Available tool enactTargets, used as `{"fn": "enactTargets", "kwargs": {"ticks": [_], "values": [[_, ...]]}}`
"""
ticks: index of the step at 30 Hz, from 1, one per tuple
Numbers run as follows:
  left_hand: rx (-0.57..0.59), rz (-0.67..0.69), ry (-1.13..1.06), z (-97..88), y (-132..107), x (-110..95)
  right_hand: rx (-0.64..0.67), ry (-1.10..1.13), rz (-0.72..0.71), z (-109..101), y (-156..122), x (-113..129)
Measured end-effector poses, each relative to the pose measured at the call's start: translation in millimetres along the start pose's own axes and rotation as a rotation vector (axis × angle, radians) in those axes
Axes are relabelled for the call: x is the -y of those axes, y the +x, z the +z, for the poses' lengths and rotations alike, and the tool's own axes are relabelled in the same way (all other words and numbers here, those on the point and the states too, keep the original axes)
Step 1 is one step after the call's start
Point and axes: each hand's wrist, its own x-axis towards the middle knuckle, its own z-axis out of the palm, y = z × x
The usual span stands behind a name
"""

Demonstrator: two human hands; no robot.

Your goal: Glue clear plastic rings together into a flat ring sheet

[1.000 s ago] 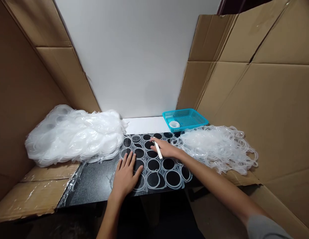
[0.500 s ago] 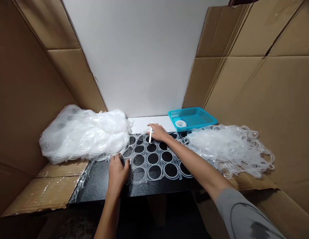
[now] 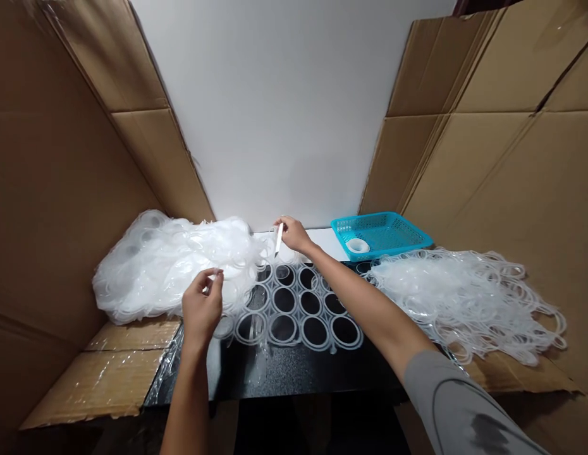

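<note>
A clear plastic sheet of joined rings (image 3: pixel 315 332) lies over the dark table, its left part raised toward the white pile. My left hand (image 3: pixel 203 306) is closed in a pinch at the sheet's left edge, in front of the pile. At the far edge, my right hand (image 3: pixel 294 234) is closed around a slim white tool (image 3: pixel 279 238) with a small dark tip pointing down. Its fingertips are also at the sheet's far edge; whether they grip the sheet is hard to tell.
To the left rises a large pile of translucent ring sheets (image 3: pixel 156 272). Tangled ring sheets (image 3: pixel 455 297) lie at right. A blue plastic basket (image 3: pixel 393 237) holds white rings (image 3: pixel 358 245) at the back. Cardboard walls (image 3: pixel 502 177) flank the black table (image 3: pixel 294 373).
My left hand has risen from the table and pinched the sheet's edge. My right hand has moved slightly up with the white tool. The sheet has shifted left and partly lifted.
</note>
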Motion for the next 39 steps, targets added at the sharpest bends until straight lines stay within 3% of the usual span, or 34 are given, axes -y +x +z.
{"fn": "enactTargets", "kwargs": {"ticks": [4, 7, 9, 11, 15, 18, 21, 26, 31, 33, 35, 37, 39], "values": [[-0.057, -0.021, 0.339, -14.3, 24.1, 20.1, 0.212, -0.105, 0.046, 17.1, 15.8, 17.7], [-0.058, 0.120, 0.600, -13.5, 14.8, 35.7, 0.288, -0.139, 0.096, 27.0, 1.6, 15.2], [-0.049, 0.248, 0.600, -4.5, -0.8, 40.7, 0.281, -0.158, 0.134, 26.7, -15.9, 6.3], [0.082, 0.376, 0.476, 12.7, -14.6, 41.0, 0.270, -0.162, 0.162, 21.3, -34.4, -5.4], [0.510, 0.527, 0.265, 65.8, -16.3, 38.6, 0.335, -0.103, 0.138, 8.4, -60.5, -24.9], [0.518, 0.483, 0.266, 104.7, -1.8, 42.8, 0.374, -0.067, 0.128, 7.3, -66.9, -29.7], [0.469, 0.462, 0.288, 125.1, 7.6, 51.1, 0.377, -0.081, 0.161, 14.0, -66.4, -26.9], [0.463, 0.494, 0.296, 125.2, 5.1, 60.5, 0.365, -0.145, 0.203, 19.7, -63.6, -15.5], [0.459, 0.495, 0.313, 123.4, 3.6, 61.2, 0.243, -0.171, 0.236, -20.8, -70.0, -25.6], [0.462, 0.493, 0.315, 124.0, 4.3, 60.2, 0.216, -0.149, 0.264, -42.8, -82.0, -37.5], [0.467, 0.492, 0.311, 124.3, 5.1, 58.9, 0.290, -0.038, 0.281, -58.0, -100.0, -48.4], [0.473, 0.493, 0.304, 124.6, 6.4, 57.9, 0.318, 0.055, 0.279, -62.8, -120.0, -54.8], [0.478, 0.493, 0.304, 125.0, 8.1, 57.4, 0.264, 0.047, 0.264, -59.4, -136.0, -55.7]]}}
